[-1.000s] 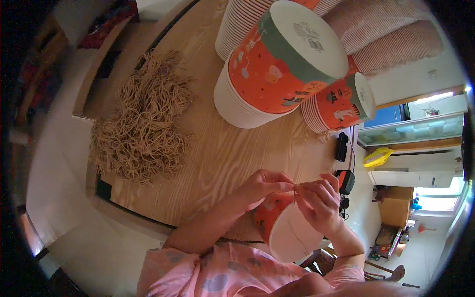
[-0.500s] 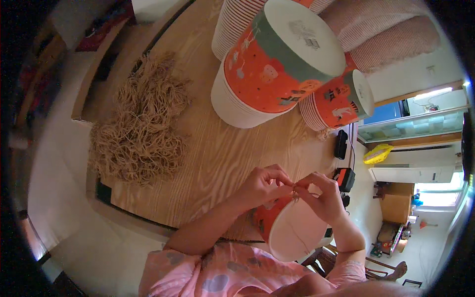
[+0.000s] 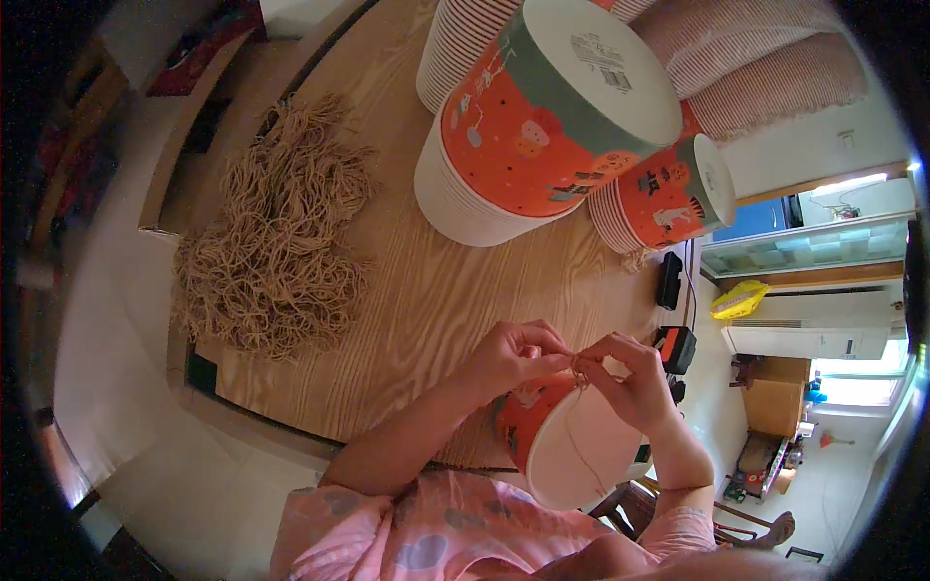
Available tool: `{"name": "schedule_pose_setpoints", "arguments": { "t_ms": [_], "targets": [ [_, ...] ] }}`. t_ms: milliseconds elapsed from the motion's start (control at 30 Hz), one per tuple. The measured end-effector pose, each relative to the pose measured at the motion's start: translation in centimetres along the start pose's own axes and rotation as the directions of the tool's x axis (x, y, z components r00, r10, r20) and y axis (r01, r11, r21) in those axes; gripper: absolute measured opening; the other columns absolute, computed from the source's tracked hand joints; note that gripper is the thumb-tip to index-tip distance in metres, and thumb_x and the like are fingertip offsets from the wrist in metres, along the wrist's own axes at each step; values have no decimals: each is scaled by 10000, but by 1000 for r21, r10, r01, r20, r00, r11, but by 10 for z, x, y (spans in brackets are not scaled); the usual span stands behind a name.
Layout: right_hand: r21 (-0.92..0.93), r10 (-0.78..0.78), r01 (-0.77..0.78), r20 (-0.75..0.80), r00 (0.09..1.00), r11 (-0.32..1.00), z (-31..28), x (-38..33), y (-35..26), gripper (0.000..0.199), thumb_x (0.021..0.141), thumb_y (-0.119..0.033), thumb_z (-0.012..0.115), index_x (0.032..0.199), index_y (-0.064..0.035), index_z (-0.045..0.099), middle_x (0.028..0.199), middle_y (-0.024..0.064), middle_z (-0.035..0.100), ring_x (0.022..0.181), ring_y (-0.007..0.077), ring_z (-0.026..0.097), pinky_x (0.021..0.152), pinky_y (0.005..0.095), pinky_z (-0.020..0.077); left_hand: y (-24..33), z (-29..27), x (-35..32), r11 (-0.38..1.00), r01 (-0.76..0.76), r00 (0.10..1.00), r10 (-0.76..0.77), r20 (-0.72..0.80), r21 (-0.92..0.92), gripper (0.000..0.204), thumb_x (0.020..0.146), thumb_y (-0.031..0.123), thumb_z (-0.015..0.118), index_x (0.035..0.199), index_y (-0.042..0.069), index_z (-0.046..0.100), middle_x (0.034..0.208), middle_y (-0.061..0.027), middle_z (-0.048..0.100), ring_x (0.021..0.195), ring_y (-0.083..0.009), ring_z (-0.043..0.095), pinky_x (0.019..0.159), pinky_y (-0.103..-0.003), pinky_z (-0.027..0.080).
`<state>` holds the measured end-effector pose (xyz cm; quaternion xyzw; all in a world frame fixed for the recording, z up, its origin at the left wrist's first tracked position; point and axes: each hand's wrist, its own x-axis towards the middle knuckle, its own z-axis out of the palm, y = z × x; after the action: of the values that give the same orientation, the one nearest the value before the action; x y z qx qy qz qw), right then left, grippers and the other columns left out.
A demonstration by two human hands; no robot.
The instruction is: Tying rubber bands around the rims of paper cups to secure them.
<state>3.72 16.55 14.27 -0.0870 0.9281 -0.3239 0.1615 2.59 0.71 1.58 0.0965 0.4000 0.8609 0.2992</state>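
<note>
Slightly higher than a second ago, the left hand [image 3: 518, 358] and right hand [image 3: 630, 380] pinch twine [image 3: 580, 376] by an orange bucket [image 3: 521, 428], lower centre.

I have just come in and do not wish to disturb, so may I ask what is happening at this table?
A person pinches a thin cord between the fingertips of the left hand and right hand, close together at the rim of an orange bucket. Part of the cord trails across its white inside. A loose heap of tan cords lies to the left on the wooden table, and upside-down stacked buckets stand beyond the hands.
</note>
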Motion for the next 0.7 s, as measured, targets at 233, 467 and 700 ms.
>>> {"name": "schedule_pose_setpoints", "arguments": {
  "t_ms": [233,467,700],
  "targets": [
    [-28,-35,35,-6,999,999,0,2,-2,71,770,-3,615,835,8,640,766,85,637,741,191,601,686,287,457,0,0,2,1000,-14,1000,14,6,16,124,790,131,693,839,17,686,766,23,585,521,-7,458,450,-177,342],
    [4,29,-29,25,999,1000,0,2,2,82,796,-91,638,847,-27,649,830,106,654,794,267,621,736,352,469,-2,-3,2,980,-70,996,79,-45,185,103,757,155,719,808,69,696,764,36,581,575,-14,441,511,-185,344],
    [127,87,-103,125,988,986,-2,5,5,106,828,-114,621,864,-19,648,806,87,645,759,181,626,659,309,482,0,-1,2,924,-147,981,181,-64,354,114,730,163,716,819,101,683,780,25,568,672,-51,493,565,-232,377]
  ]
}}
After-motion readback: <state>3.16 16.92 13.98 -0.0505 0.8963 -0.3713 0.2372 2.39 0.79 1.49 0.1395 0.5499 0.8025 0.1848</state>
